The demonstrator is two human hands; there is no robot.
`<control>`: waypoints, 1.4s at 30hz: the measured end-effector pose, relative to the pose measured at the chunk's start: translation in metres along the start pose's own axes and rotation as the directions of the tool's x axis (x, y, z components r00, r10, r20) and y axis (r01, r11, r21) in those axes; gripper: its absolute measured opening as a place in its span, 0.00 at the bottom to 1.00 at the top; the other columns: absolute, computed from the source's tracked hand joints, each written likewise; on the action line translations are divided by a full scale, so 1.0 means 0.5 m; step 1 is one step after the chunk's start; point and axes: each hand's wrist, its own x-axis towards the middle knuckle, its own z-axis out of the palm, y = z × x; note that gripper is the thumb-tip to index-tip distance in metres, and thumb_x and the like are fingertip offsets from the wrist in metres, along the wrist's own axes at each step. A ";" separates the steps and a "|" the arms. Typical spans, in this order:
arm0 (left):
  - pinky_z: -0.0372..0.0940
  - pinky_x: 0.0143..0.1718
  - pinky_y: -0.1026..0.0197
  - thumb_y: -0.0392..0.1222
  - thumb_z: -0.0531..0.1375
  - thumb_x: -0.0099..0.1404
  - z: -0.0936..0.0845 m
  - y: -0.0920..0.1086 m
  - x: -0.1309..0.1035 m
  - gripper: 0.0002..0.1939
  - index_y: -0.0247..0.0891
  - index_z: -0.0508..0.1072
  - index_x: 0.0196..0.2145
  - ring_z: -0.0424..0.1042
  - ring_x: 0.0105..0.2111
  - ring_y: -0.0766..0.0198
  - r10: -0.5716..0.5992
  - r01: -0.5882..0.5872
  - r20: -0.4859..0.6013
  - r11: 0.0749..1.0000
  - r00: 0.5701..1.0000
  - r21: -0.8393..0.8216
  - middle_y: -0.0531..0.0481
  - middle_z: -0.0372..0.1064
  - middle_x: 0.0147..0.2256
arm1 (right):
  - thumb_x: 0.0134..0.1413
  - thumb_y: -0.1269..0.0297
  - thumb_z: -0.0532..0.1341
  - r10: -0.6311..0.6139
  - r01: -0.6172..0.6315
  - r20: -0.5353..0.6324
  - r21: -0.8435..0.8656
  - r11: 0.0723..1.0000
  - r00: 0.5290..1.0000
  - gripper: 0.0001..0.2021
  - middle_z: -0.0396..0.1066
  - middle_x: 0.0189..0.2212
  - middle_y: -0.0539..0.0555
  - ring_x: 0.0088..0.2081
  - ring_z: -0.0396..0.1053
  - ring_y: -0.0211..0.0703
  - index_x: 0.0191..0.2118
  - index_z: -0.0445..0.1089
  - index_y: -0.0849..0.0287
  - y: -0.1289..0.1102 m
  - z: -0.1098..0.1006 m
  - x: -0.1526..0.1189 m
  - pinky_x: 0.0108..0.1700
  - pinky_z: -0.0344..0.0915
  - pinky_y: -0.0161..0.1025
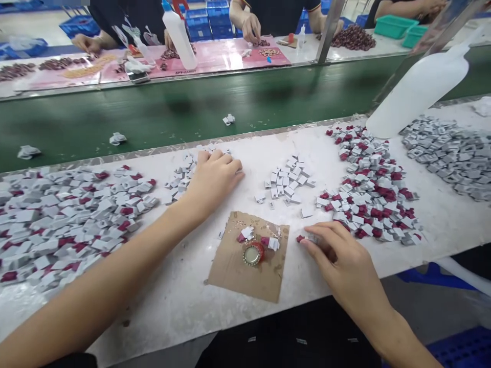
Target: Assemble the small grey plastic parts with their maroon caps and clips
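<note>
My right hand (341, 255) pinches a small grey-and-dark-red plastic piece (301, 238) between thumb and fingers, just right of a cardboard square (245, 286). On the cardboard lie two similar pieces, one grey-and-red piece (270, 243) behind an upturned red bottle cap (253, 254). My left hand (215, 179) reaches palm down over a small heap of grey pieces (182, 176), its fingers bent and their tips hidden, so what they hold does not show. Between the hands, farther back, loose light-grey pieces (287, 179) are scattered.
Large heaps of grey-and-red pieces lie left (76, 214) and right (376, 189). A white squeeze bottle (422, 87) leans over the right side, beside a grey heap (452, 153). Beyond runs a green conveyor belt (172, 117) carrying a few pieces. Other people work across it.
</note>
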 end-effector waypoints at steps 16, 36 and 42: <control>0.77 0.48 0.48 0.46 0.74 0.66 -0.090 0.068 -0.083 0.09 0.44 0.81 0.41 0.81 0.42 0.52 -0.220 0.171 0.061 0.525 0.973 -0.834 0.45 0.83 0.42 | 0.74 0.70 0.68 -0.212 0.181 0.079 0.291 0.940 0.974 0.09 0.86 0.41 0.53 0.40 0.84 0.48 0.51 0.83 0.49 -0.049 -0.003 0.008 0.40 0.82 0.42; 0.81 0.52 0.56 0.39 0.75 0.70 -0.075 0.102 -0.139 0.08 0.41 0.85 0.47 0.85 0.48 0.57 -0.255 0.235 0.178 0.213 0.950 -0.948 0.47 0.86 0.47 | 0.74 0.69 0.69 -0.224 0.144 0.140 0.430 0.891 0.965 0.09 0.88 0.44 0.52 0.44 0.86 0.50 0.50 0.85 0.47 -0.100 0.029 0.029 0.45 0.85 0.45; 0.83 0.47 0.55 0.41 0.74 0.72 -0.074 0.142 -0.130 0.10 0.39 0.85 0.49 0.86 0.47 0.54 -0.120 0.282 0.274 0.055 0.954 -0.958 0.44 0.87 0.47 | 0.72 0.58 0.75 0.138 -0.108 0.013 0.695 0.711 0.990 0.05 0.88 0.49 0.50 0.52 0.87 0.50 0.50 0.88 0.40 -0.064 0.018 0.066 0.52 0.86 0.44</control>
